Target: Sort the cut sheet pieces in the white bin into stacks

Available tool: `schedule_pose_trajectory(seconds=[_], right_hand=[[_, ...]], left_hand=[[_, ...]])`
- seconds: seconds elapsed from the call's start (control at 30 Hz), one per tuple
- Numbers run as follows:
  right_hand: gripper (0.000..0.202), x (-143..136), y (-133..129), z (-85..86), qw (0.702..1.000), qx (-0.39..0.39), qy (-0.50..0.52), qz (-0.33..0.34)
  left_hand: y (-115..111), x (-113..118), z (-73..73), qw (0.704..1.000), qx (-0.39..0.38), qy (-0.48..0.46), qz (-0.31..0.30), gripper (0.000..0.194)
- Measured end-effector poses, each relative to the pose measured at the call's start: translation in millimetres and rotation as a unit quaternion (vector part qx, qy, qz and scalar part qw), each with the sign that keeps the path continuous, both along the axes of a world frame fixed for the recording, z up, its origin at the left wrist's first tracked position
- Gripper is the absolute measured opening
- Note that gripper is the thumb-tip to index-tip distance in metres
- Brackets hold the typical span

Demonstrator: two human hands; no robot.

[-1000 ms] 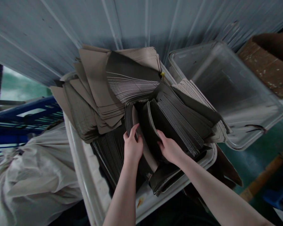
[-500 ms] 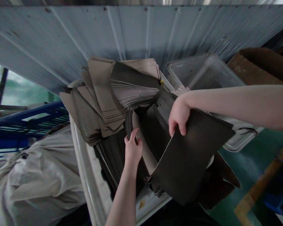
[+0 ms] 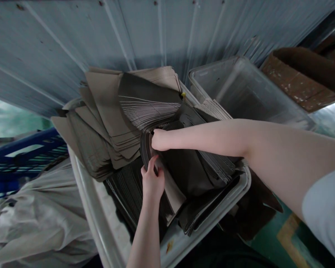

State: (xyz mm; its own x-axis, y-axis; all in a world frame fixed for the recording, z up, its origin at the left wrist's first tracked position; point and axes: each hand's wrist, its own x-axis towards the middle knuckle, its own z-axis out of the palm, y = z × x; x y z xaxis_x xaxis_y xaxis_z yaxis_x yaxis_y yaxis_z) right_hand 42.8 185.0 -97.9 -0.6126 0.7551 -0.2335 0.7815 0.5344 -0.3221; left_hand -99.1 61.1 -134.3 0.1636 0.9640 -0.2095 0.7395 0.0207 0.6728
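Observation:
My left hand (image 3: pixel 153 182) is closed on the edge of a bent bundle of thin sheets (image 3: pixel 171 186), dark on one side and tan on the other. Just above it, my right hand (image 3: pixel 160 140) is curled at the upper end of the same bundle. Its fingertips are hidden, so what they grip cannot be made out. To the right of the bundle, a broad dark sheet face (image 3: pixel 181 167) leans in the white bin (image 3: pixel 92 208). On the left, dark sheets (image 3: pixel 125 190) stand packed on edge.
Tan sheets (image 3: pixel 106 111) lie heaped at the back left, beside fanned dark sheets (image 3: pixel 150 108). A clear plastic tub (image 3: pixel 240 89) and a cardboard box (image 3: pixel 293 82) stand at right. Corrugated metal (image 3: pixel 145 33) rises behind. A blue crate (image 3: pixel 22 156) and pale cloth (image 3: pixel 44 223) are at left.
My right hand has moved left from the large dark sheet, which it no longer holds, to the bent bundle. My left hand has stayed on the bundle. The view has shifted slightly.

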Motion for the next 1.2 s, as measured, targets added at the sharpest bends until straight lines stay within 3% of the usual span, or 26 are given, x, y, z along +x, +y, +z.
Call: schedule_pose_trajectory(seconds=[0.1, 0.17, 0.23, 0.33, 0.4, 0.47, 0.67, 0.93, 1.07, 1.2], right_hand=[[0.019, 31, -12, 26.0, 0.995, 0.103, 0.001, 0.016], [0.015, 60, -42, 41.2, 0.983, 0.143, 0.014, -0.112], [0.023, 85, -88, 47.3, 0.96, 0.091, 0.036, -0.261], [0.027, 99, -162, 36.5, 0.925, 0.006, 0.048, -0.376], [0.035, 91, -198, 21.9, 0.916, 0.022, 0.015, -0.401], [0.044, 79, -217, 8.7, 0.903, 0.045, -0.005, -0.427], [0.041, 68, -214, -5.9, 0.833, 0.031, 0.055, -0.549], [0.034, 73, -208, -0.8, 0.786, -0.009, 0.136, -0.603], [0.023, 66, -203, 13.8, 0.778, -0.058, 0.221, -0.585], [0.026, 31, -212, 21.8, 0.788, -0.152, 0.324, -0.502]], left_hand=[[0, -1, 0.4, 1.0, 0.003, -0.005, 0.002, 0.051], [-1, -1, 1.1, 1.0, 0.006, -0.008, 0.002, 0.051], [-1, -1, 2.5, 1.0, 0.002, -0.01, 0.004, 0.05], [-2, 3, 5.5, 1.0, -0.013, -0.006, 0.013, 0.047], [-1, 6, 7.0, 1.0, -0.017, 0.0, 0.016, 0.045], [0, 11, 7.8, 1.0, -0.02, 0.008, 0.018, 0.042], [3, 25, 9.8, 0.999, -0.024, 0.032, -0.006, 0.037], [1, 32, 13.8, 0.999, -0.029, 0.045, 0.006, 0.034], [-1, 38, 16.9, 0.998, -0.028, 0.046, 0.016, 0.042], [0, 42, 20.6, 0.998, -0.052, 0.025, 0.011, 0.057]])
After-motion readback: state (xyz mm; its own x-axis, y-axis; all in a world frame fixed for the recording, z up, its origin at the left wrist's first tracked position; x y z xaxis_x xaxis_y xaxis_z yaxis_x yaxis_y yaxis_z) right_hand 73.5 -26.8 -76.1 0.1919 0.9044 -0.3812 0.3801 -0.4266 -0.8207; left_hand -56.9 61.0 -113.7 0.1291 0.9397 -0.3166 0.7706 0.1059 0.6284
